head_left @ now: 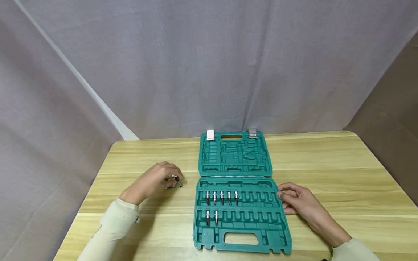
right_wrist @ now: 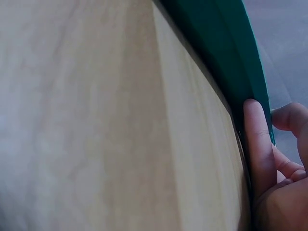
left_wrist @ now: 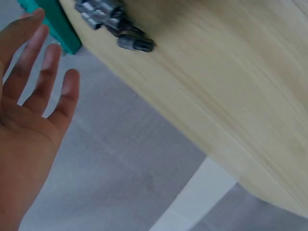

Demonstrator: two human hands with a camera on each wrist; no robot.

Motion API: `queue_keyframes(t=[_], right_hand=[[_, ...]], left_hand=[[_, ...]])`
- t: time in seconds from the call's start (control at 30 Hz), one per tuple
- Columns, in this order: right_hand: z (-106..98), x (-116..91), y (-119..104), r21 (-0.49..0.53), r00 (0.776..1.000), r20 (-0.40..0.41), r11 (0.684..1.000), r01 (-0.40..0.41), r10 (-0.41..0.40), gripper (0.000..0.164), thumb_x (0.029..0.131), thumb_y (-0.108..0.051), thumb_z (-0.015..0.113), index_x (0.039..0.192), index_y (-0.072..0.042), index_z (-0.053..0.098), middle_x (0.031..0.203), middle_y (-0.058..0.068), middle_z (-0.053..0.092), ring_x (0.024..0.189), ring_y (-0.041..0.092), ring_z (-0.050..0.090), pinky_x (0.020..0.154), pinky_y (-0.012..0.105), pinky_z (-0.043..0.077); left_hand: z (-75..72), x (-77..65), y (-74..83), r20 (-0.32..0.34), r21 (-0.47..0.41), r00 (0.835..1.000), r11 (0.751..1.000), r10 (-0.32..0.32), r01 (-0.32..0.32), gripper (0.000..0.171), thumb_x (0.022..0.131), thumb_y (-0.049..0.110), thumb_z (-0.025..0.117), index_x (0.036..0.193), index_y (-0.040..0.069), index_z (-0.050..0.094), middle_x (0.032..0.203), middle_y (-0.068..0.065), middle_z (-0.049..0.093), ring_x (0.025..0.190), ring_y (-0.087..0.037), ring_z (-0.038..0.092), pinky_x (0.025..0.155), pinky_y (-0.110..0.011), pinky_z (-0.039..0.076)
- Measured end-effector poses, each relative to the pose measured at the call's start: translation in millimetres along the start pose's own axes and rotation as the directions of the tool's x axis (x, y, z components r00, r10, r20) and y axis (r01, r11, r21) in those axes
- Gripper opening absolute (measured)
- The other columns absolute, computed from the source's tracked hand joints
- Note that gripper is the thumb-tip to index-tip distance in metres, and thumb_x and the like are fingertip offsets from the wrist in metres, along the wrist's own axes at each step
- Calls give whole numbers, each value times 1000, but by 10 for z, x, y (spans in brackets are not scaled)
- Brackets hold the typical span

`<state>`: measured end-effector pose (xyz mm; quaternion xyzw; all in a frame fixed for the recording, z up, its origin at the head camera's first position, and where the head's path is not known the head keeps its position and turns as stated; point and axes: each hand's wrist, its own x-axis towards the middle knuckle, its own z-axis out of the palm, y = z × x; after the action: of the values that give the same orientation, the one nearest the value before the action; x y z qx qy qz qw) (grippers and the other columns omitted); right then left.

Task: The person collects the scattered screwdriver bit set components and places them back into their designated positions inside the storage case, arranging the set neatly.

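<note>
A green socket case point(head_left: 241, 209) lies unfolded on the table. Several silver bit sockets point(head_left: 222, 197) with dark tips stand in its upper row, and two more bit sockets point(head_left: 212, 218) occupy the lower row's left end. My left hand point(head_left: 160, 179) hovers left of the case over a small pile of loose bit sockets point(left_wrist: 113, 19). In the left wrist view its fingers are spread and relaxed, holding nothing. My right hand point(head_left: 300, 203) grips the case's right edge, thumb at the rim and a finger point(right_wrist: 260, 144) along the outer wall.
The case's lid point(head_left: 235, 154), with moulded recesses and two metal latches point(head_left: 210, 135), lies flat toward the back. Grey cloth point(head_left: 183, 65) hangs behind the wooden table point(head_left: 326, 163). Beige sleeves point(head_left: 114, 221) cover both forearms.
</note>
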<state>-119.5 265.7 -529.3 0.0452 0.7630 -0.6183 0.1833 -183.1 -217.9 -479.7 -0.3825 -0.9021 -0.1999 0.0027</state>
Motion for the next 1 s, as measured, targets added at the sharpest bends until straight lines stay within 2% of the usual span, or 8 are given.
queue_keyframes(t=[0.1,0.27,0.5,0.77,0.9,1.0], right_hand=[[-11,-8,4,-1,1000,-4,1000,4,-4,40,106,-14,63,135,11,51,82,2,64,69,11,64,67,32,62],[-14,-4,26,19,1000,-1,1000,4,-4,39,106,-15,63,135,10,53,83,1,65,70,10,64,68,32,63],[-14,-9,23,19,1000,1,1000,9,-9,39,106,-15,63,134,10,53,82,1,64,69,10,64,68,32,62],[-16,-16,11,7,1000,-5,1000,6,-6,37,106,-14,63,134,9,54,81,1,64,68,11,63,68,32,62],[-8,-12,16,7,1000,-1,1000,10,-10,37,106,-13,63,134,10,53,82,1,64,68,11,63,67,32,62],[2,-14,10,10,1000,-11,1000,7,-7,37,106,-13,64,133,10,54,82,2,64,67,11,63,67,32,62]], left_hand=[[46,5,-41,-11,65,999,997,37,-36,30,86,-1,86,108,18,81,111,7,77,104,-17,67,90,-39,56],[110,-3,-86,4,78,998,995,62,-62,25,87,3,86,106,17,82,108,7,77,99,-16,66,87,-37,56],[172,-25,-119,20,60,999,997,36,-37,19,91,7,84,103,21,83,107,11,77,98,-14,66,87,-38,55],[244,2,-105,28,120,1000,993,7,-11,17,92,14,84,105,24,82,108,13,75,101,-13,65,86,-39,51],[258,19,-82,13,156,1000,988,19,-21,17,94,15,82,108,25,82,108,14,75,102,-13,65,86,-39,50],[248,30,-56,-6,152,1000,988,30,-28,17,96,14,79,110,24,81,109,13,75,103,-12,67,87,-39,51]])
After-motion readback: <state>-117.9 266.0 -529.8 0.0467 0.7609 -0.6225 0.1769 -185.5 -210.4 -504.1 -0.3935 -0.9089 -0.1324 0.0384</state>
